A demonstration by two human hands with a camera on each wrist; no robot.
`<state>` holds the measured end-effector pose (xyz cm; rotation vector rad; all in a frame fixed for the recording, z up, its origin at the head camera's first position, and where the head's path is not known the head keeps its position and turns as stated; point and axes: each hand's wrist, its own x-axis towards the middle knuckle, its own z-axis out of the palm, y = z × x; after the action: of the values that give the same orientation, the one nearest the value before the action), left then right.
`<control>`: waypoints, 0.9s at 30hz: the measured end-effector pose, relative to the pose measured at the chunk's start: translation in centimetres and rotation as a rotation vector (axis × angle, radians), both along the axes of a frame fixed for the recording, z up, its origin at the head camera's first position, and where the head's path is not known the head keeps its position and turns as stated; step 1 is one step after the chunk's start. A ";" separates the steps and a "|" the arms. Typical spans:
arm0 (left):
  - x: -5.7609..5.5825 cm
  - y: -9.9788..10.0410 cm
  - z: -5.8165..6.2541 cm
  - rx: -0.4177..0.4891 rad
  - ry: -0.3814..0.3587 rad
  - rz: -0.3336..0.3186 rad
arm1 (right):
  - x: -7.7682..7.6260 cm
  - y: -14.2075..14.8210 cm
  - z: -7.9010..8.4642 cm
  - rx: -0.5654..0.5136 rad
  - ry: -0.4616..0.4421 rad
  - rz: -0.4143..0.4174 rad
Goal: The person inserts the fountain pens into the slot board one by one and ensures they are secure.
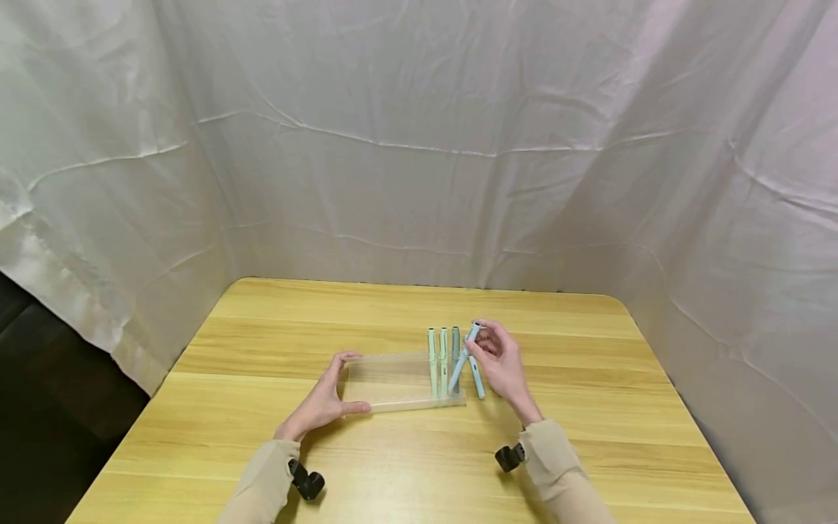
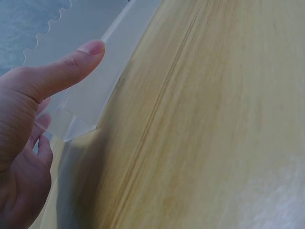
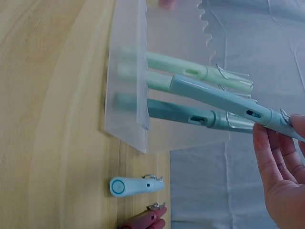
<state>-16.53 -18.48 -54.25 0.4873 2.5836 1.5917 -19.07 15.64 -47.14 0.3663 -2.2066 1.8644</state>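
My left hand (image 1: 324, 399) grips the left end of a frosted clear pen rack (image 1: 388, 378), thumb on the near wall and fingers at the far side. Scalloped notches run along the rack's edge in the left wrist view. Toward its right end lie two pale green pens (image 3: 178, 65) and a dark teal pen (image 3: 178, 110), side by side. My right hand (image 1: 503, 364) pinches a blue pen (image 1: 463, 358) near its clip end, tilted over the teal pen. Beside the rack, a light blue pen (image 1: 477, 377) lies on the table under my right hand.
A reddish pen (image 3: 143, 219) with a clip shows at the bottom of the right wrist view, past the light blue one. The wooden table (image 1: 406, 466) has rounded far corners. Pale curtains (image 1: 406, 189) hang behind it and at both sides.
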 end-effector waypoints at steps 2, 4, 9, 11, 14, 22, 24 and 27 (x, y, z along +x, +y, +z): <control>0.0 0.0 0.0 0.001 0.000 0.000 | 0.1 -0.2 0.0 -0.002 -0.010 0.003; 0.0 0.0 0.0 0.002 0.001 0.000 | 0.2 -0.5 0.1 -0.007 -0.011 0.014; -0.1 0.0 -0.1 0.013 0.000 -0.002 | 0.3 -1.3 0.1 -0.020 0.017 0.042; -0.1 0.0 -0.1 0.017 -0.001 -0.003 | 0.3 -1.5 0.0 -0.015 0.024 0.043; -0.1 0.0 -0.1 0.020 -0.003 -0.006 | 0.4 -1.9 -0.1 -0.011 0.018 0.043; -0.1 -0.1 -0.1 0.029 -0.001 -0.013 | 0.6 -2.9 -0.3 0.025 0.015 0.063; -0.1 -0.1 -0.1 0.033 0.001 -0.016 | 0.6 -3.0 -0.4 0.032 0.018 0.072; -0.1 -0.1 -0.1 0.035 -0.001 -0.019 | 0.6 -3.3 -0.7 0.043 0.026 0.080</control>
<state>-16.59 -18.54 -54.34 0.5123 2.5469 1.6331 -18.46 12.32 -47.83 0.4903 -2.2490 1.8434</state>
